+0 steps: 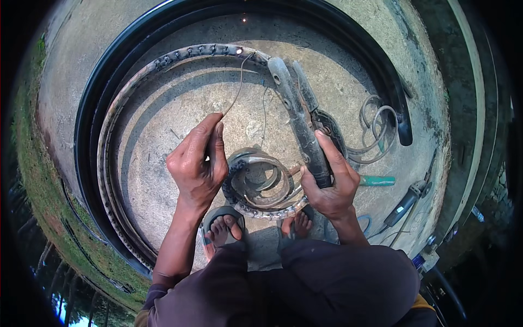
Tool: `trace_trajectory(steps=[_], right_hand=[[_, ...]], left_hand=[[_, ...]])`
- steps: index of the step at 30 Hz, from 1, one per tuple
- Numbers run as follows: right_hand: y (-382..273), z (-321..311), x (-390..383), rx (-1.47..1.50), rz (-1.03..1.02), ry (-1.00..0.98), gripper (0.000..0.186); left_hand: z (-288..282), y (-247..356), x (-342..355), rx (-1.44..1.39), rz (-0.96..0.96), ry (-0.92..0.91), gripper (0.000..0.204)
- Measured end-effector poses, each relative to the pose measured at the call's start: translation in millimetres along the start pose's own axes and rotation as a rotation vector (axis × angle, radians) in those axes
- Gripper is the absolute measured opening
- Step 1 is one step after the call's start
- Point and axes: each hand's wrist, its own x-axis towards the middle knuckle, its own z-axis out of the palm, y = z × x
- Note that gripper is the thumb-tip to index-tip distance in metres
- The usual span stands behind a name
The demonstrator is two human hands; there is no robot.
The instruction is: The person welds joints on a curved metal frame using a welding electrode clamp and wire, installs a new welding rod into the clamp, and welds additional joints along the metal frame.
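My left hand [197, 158] pinches the end of a thin wire [238, 87] between thumb and fingers. That wire rises to the far end of a long curved strip [163, 60], along which several dark knots or ties sit. My right hand [333, 182] is wrapped round the near end of a long, worn, dark tool [297, 117] with holes along one arm. Beside that arm lies a shorter dark arm, with a rounded black part near my fingers. The tool's exact kind is unclear, and its lower end is partly hidden by my hand.
A large black curved tube [90, 103] arches around the work area. Coiled strips [261, 201] lie by my feet. To the right are a looped grey cable [376, 128], a green rod [377, 181] and an angle grinder [406, 206] on the concrete. Grass [60, 229] borders the left.
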Motion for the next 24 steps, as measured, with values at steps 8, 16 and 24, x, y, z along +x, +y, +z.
trace_trajectory(steps=[8, 16, 24], right_hand=[[-0.9, 2.3, 2.5, 0.009, 0.039, -0.060, 0.063], [-0.4, 3.2, 6.0, -0.019, 0.011, -0.008, 0.063], [-4.0, 0.0, 6.7, -0.017, 0.035, -0.025, 0.063]], left_hand=[[1.3, -1.0, 5.4, -0.004, 0.022, -0.004, 0.020], [2.4, 1.8, 5.7, -0.009, 0.038, -0.016, 0.021], [1.4, 4.3, 5.1, -0.009, 0.042, -0.020, 0.020]])
